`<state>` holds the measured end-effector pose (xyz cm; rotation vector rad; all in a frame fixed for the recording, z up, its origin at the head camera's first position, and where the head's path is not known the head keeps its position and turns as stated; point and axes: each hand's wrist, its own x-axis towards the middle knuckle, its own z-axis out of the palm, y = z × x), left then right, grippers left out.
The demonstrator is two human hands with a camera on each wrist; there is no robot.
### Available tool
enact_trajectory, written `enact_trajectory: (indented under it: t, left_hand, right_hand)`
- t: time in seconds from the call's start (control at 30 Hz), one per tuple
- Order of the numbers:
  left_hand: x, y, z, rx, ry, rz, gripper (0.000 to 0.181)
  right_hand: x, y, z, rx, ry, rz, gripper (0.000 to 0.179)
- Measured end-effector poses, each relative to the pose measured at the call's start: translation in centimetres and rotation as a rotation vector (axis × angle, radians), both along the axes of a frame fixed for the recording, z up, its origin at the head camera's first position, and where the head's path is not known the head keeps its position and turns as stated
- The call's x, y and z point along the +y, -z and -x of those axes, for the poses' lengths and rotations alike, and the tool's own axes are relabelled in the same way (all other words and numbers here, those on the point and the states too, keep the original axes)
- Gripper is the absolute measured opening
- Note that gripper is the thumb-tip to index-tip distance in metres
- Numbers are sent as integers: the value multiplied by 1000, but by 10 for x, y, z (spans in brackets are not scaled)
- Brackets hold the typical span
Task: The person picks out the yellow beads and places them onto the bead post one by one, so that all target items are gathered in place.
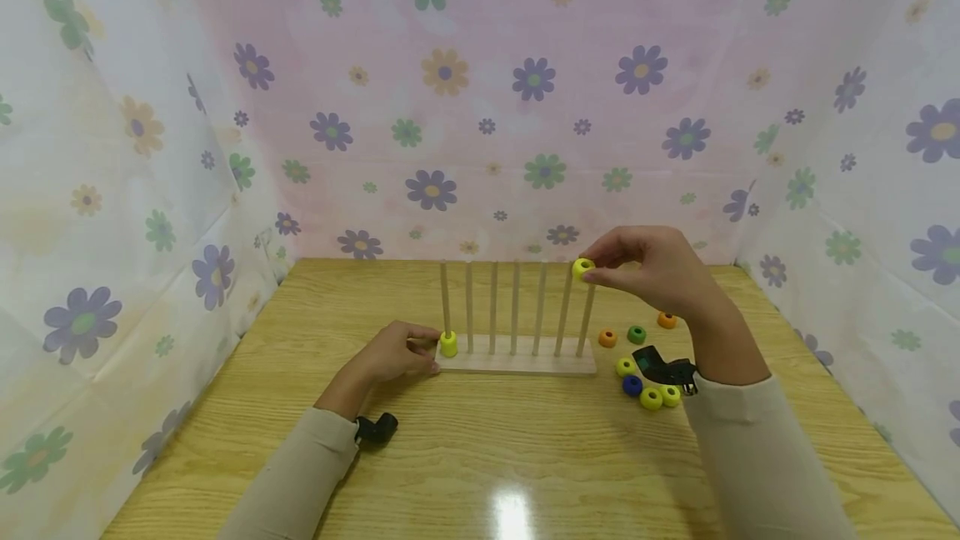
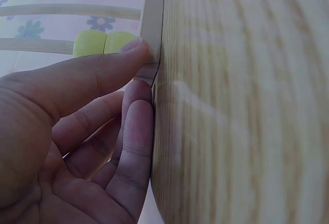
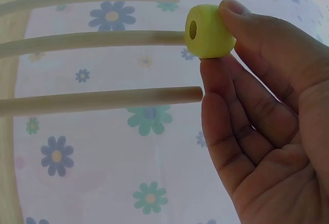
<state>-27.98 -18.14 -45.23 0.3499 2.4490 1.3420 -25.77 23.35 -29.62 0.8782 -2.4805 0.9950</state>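
A wooden peg rack (image 1: pixel 517 365) stands on the table, its several upright pegs in one row. Two yellow beads (image 2: pixel 105 43) sit stacked at the foot of the leftmost peg. My left hand (image 1: pixel 397 350) grips the left end of the rack's base, thumb and fingertips at its corner beside those beads. Between thumb and fingertips, my right hand (image 1: pixel 652 269) pinches another yellow bead (image 3: pixel 209 31) up at the height of the peg tops, near the right end. The hole in this bead shows, and no peg passes through it.
Right of the rack lie loose beads: orange (image 1: pixel 607 337), green (image 1: pixel 637 334), a farther orange one, blue (image 1: pixel 632 386) and several yellow (image 1: pixel 651 398), partly under my right forearm. A flowered cloth (image 1: pixel 487 107) encloses the table (image 1: pixel 465 457) at the back and sides.
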Motion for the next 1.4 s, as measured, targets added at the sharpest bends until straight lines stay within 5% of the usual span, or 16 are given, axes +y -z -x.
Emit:
enact_trajectory:
  t: [1.4]
  left_hand:
    - [1,3,2,0,-6,1,60]
  right_hand:
    - [-45,-14,13,-8,-92,50,18]
